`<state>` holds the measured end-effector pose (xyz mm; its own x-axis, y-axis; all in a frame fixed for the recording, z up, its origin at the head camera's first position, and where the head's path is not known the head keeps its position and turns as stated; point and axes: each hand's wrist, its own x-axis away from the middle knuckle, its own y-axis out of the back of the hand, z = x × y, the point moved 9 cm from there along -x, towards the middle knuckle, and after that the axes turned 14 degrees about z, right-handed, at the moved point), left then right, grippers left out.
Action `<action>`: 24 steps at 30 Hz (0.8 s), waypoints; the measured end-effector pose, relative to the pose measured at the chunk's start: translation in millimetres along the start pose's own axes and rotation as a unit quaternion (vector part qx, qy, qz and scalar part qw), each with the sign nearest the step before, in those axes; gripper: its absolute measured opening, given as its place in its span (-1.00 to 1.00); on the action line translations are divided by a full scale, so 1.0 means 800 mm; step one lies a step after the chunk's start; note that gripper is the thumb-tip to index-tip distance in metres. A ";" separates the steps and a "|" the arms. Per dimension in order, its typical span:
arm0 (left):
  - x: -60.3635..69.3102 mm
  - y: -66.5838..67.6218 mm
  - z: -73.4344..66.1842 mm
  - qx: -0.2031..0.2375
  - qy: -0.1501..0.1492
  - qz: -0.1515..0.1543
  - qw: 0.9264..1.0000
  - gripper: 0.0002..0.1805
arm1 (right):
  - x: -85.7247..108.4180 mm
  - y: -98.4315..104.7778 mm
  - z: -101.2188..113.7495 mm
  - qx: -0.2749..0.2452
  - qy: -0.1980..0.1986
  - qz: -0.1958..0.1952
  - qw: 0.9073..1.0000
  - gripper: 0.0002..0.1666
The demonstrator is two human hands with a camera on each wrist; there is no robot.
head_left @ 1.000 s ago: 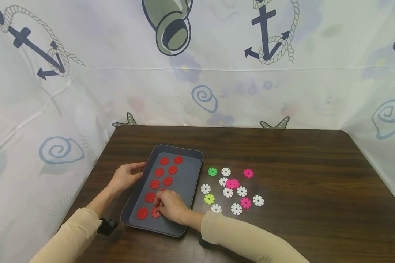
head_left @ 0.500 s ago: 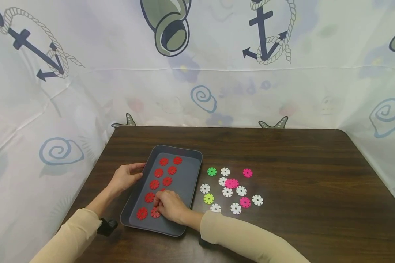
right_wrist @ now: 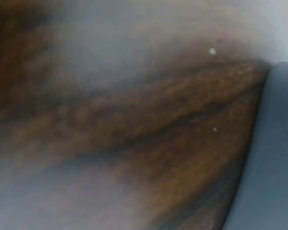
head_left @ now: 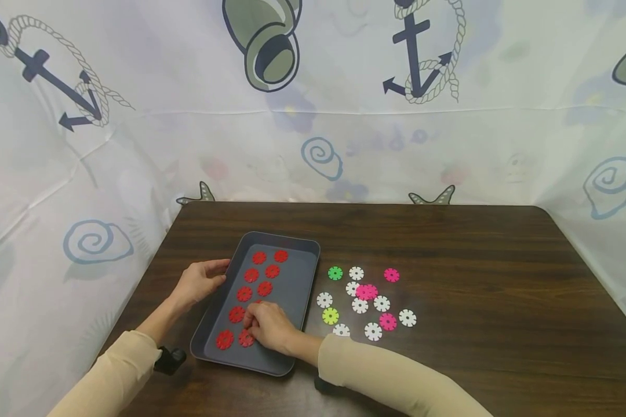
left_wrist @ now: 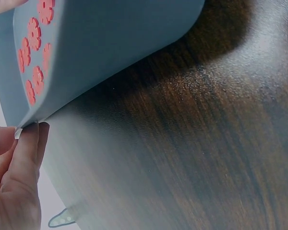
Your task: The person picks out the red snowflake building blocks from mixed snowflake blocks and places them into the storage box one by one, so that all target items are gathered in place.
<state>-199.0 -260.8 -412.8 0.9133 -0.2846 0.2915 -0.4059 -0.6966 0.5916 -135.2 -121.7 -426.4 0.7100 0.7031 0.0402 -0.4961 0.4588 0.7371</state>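
Observation:
A dark grey baking tray (head_left: 305, 272) lies on the table's left half, bearing red notched plastic discs (head_left: 244, 293) in two rough columns. My left hand (head_left: 198, 284) is at the tray's left side; in the left wrist view its thumb and fingers (left_wrist: 26, 153) pinch the rim. Over the lower part of the tray, my right hand (head_left: 271, 327) has bent fingers lowered among the discs. It partly covers one red disc (head_left: 259, 301) and sits just above another (head_left: 246, 339). Its fingertips are hidden, so whether they pinch a disc does not show. The right wrist view catches only table and tray edge.
Right of the tray lie several loose discs: white (head_left: 373, 331), pink (head_left: 388, 321), one green (head_left: 335, 273) and one yellow-green (head_left: 330, 315). Some overlap. The brown wooden table (head_left: 490, 289) meets a printed cloth (head_left: 365, 156) at its back edge.
Both hands, the tray and the discs hold their places. Only the head view has shifted very slightly.

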 end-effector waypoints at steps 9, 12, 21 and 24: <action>-0.001 0.003 0.003 -0.004 -0.001 -0.005 1.000 -0.52 | 0.002 0.016 0.002 -0.072 -0.002 -0.002 0.997 -0.91; -0.001 0.003 0.004 -0.009 0.002 -0.008 1.000 -0.52 | 0.008 0.032 0.003 -0.086 0.009 -0.012 0.996 -0.92; 0.002 0.010 -0.006 -0.042 -0.024 -0.017 0.999 -0.49 | 0.061 0.115 -0.030 -0.105 0.037 -0.076 0.991 -0.87; 0.008 0.017 -0.022 -0.105 -0.035 -0.034 0.993 -0.43 | 0.087 0.144 -0.056 -0.091 0.028 -0.097 0.991 -0.83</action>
<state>-199.4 -260.3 -389.9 0.9362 -0.2908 0.1972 -0.3345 -0.5657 0.7537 -164.9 4.5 -368.9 0.7745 0.6186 -0.1324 -0.4381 0.6754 0.5932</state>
